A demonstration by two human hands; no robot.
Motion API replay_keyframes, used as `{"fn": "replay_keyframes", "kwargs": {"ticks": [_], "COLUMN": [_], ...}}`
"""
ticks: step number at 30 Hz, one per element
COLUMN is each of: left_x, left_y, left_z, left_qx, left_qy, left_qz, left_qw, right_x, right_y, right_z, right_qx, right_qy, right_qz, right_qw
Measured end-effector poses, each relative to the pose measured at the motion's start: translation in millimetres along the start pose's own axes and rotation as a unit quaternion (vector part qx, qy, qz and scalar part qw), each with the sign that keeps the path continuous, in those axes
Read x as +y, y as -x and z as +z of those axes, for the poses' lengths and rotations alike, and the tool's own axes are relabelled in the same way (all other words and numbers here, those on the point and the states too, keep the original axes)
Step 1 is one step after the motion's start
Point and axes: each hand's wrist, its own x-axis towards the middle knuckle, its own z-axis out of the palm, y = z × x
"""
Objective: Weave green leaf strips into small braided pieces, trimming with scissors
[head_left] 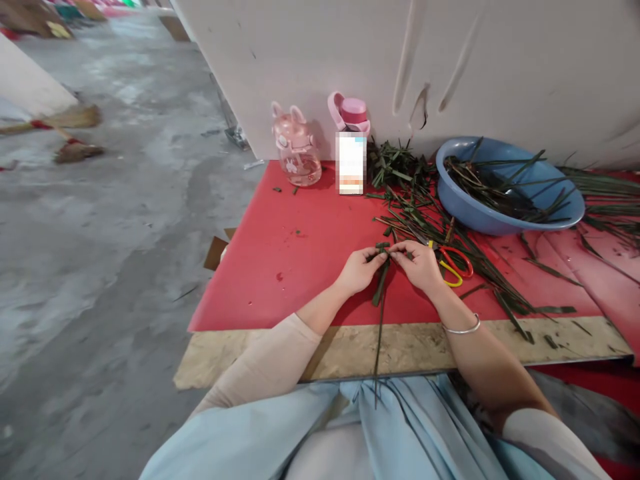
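Note:
My left hand (361, 268) and my right hand (416, 265) meet over the red table cover, both pinching a small piece woven from dark green leaf strips (381, 283). Fingertips hide part of the weave. From it a long thin strip hangs down past the table's front edge to my light blue apron. Just right of my right hand lie scissors (456, 265) with red and yellow handles, their blades partly hidden. Loose leaf strips (407, 210) are spread beyond my hands.
A blue basin (507, 217) holding wet-looking leaf strips stands at the back right. A pink clear bottle (300, 157), a propped phone (351, 163) and a pink-lidded bottle (354, 110) line the wall. Bare board (240, 350) edges the table's front. Brooms (77, 150) lie on the floor.

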Motion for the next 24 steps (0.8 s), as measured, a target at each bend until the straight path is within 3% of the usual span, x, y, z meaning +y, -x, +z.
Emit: {"fn": "replay_keyframes", "kwargs": {"ticks": [8, 14, 17, 21, 24], "left_x": [-3.3, 4.5, 5.2, 6.1, 7.5], "left_y": [0.3, 4.9, 3.7, 0.1, -1.4], "left_z": [1.8, 3.5, 4.4, 6.8, 7.0], "left_qx": [0.024, 0.034, 0.025, 0.045, 0.075], "left_qy": [-0.087, -0.146, -0.092, 0.076, 0.120], "left_qz": [0.027, 0.073, 0.031, -0.049, -0.059], "left_qw": [0.996, 0.986, 0.995, 0.995, 0.988], "right_x": [0.3, 7.4, 8.9, 3.8, -3.2], "right_y": [-2.3, -6.5, -7.9, -4.9, -1.4], "right_z": [-3.1, -1.0, -2.4, -2.3, -0.6], "right_qx": [-0.033, -0.109, -0.133, -0.080, -0.093], "right_qy": [0.093, -0.025, -0.055, -0.102, -0.058], "right_qz": [-0.023, 0.164, 0.164, 0.111, 0.093], "right_qw": [0.995, 0.980, 0.976, 0.985, 0.990]}}
